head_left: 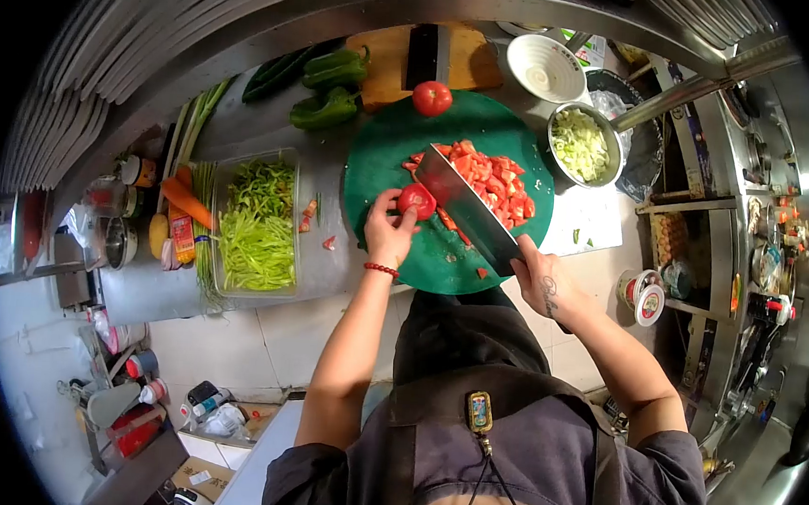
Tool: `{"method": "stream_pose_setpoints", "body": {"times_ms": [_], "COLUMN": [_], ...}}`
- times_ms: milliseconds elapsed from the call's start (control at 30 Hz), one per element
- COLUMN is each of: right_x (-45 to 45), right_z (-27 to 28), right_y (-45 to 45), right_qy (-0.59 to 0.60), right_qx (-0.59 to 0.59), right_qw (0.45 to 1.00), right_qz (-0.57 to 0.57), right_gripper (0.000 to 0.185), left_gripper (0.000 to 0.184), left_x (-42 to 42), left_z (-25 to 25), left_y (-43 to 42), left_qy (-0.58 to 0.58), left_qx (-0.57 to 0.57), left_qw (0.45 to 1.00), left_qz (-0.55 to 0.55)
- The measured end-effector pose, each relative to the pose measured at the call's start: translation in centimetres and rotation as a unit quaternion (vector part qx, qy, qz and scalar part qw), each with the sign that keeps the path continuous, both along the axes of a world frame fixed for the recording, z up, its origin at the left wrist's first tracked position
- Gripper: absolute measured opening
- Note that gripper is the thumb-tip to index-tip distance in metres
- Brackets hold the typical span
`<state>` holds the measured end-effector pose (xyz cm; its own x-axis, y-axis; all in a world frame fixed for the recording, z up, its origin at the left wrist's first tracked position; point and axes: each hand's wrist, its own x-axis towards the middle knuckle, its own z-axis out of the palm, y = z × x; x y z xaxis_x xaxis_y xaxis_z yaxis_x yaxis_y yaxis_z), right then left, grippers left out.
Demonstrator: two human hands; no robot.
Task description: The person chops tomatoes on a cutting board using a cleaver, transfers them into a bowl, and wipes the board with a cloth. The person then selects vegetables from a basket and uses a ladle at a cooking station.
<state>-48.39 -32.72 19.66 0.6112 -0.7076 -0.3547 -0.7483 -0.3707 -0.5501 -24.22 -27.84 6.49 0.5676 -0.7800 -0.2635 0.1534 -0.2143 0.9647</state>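
My left hand [392, 228] is closed round a red tomato [416, 201] on the round green cutting board [383, 149]. In my right hand [535, 274] is the handle of a broad cleaver [467, 210], its blade slanting across the board just right of the tomato. Beyond the blade lies a heap of chopped tomato [492, 179]. A few red pieces also lie on the near side of the blade. One whole tomato [432, 98] rests at the board's far edge.
Left of the board stands a clear container [296, 246] of cut greens. Green peppers [328, 107] and a wooden board [379, 70] lie behind. To the right are a metal bowl [619, 164] of chopped pale green vegetable and a white bowl [545, 67]. Carrots [185, 200] lie farther left.
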Motion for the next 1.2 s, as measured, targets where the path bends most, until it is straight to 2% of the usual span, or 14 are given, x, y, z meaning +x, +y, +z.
{"method": "stream_pose_setpoints", "body": {"times_ms": [200,367,400,467,533,567,633,667,767,800,900,967,1067,1200], "right_x": [-0.1,1.1,2.3,4.6,5.8,5.7,5.4,5.1,5.0,5.4,6.0,6.2,5.7,5.9], "right_z": [1.0,-1.4,-2.2,-5.6,-5.8,-4.9,-2.9,-1.9,-3.8,-4.4,-3.3,-0.5,-3.9,-0.7], "right_y": [0.4,0.8,0.6,0.4,-1.6,-2.6,-2.9,-2.4,-0.5,-0.5,-1.6,-1.1,-0.1,-0.7], "right_qy": [-0.005,0.045,0.091,0.080,0.063,0.044,0.024,0.021,0.025,0.038,0.050,0.100,0.101,0.098], "right_qx": [-0.008,0.011,0.014,-0.005,-0.031,-0.002,0.029,0.000,-0.018,-0.029,-0.047,-0.021,-0.013,-0.032], "right_qw": [1.000,0.998,0.994,0.995,0.995,0.996,0.996,0.997,0.997,0.993,0.985,0.981,0.982,0.979], "right_qz": [0.009,0.045,0.050,0.059,0.069,0.075,0.078,0.076,0.068,0.109,0.156,0.164,0.157,0.178], "right_gripper": [0.026,0.035,0.044,0.041,0.039,0.028,0.021,0.021,0.021,0.023,0.029,0.039,0.038,0.034], "left_gripper": [0.031,0.030,0.029,0.028,0.025,0.025,0.027,0.026,0.024,0.021,0.020,0.018,0.013,0.013], "left_x": [-0.9,-1.1,-0.8,-1.0,-1.3,-1.0,0.5,0.7,0.6,0.4,0.7,1.2,1.2,2.0], "left_z": [-0.1,-0.7,-1.5,-1.3,0.6,0.5,-0.6,-1.4,-1.9,-1.7,-1.0,-1.1,-1.4,-0.3], "left_y": [-0.6,-0.9,-0.8,0.1,0.9,1.5,3.0,3.8,4.3,4.2,4.1,3.8,4.1,3.6], "left_qy": [0.031,0.037,0.009,-0.021,-0.249,-0.251,-0.356,-0.295,-0.281,-0.370,-0.426,-0.412,-0.448,-0.467], "left_qx": [0.003,0.008,0.035,0.064,0.055,0.055,-0.099,-0.092,-0.116,-0.108,-0.120,-0.131,-0.131,-0.143], "left_qw": [1.000,0.999,0.999,0.997,0.966,0.966,0.927,0.948,0.951,0.921,0.893,0.899,0.878,0.861], "left_qz": [-0.001,0.005,-0.019,-0.044,-0.033,-0.032,-0.070,-0.074,-0.061,-0.057,-0.081,-0.075,-0.103,-0.143]}}
